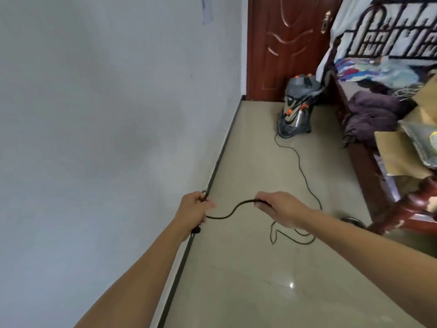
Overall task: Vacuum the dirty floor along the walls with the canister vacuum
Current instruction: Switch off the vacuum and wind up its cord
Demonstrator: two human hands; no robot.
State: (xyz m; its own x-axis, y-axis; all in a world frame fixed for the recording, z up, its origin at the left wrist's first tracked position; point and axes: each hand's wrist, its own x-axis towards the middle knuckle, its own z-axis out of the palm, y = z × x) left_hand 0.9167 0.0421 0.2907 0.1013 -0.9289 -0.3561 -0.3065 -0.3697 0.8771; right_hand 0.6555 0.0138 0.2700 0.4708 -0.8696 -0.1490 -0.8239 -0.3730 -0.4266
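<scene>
The grey and orange canister vacuum [296,107] stands upright at the far end of the beige tiled floor [248,268], beside a brown door. Its thin black power cord [300,166] snakes from the vacuum across the floor toward me and loops near my hands. My left hand [195,209] grips the plug end of the cord next to the wall's black baseboard. My right hand [279,209] holds the cord a short span farther along, and a slack curve of cord hangs between the two hands.
A white wall [106,138] with a black baseboard [220,159] runs along the left. A wooden bed [369,162] piled with clothes and cardboard fills the right side. A round metal object [352,220] lies on the floor by the bed's leg. The brown door [283,43] is closed.
</scene>
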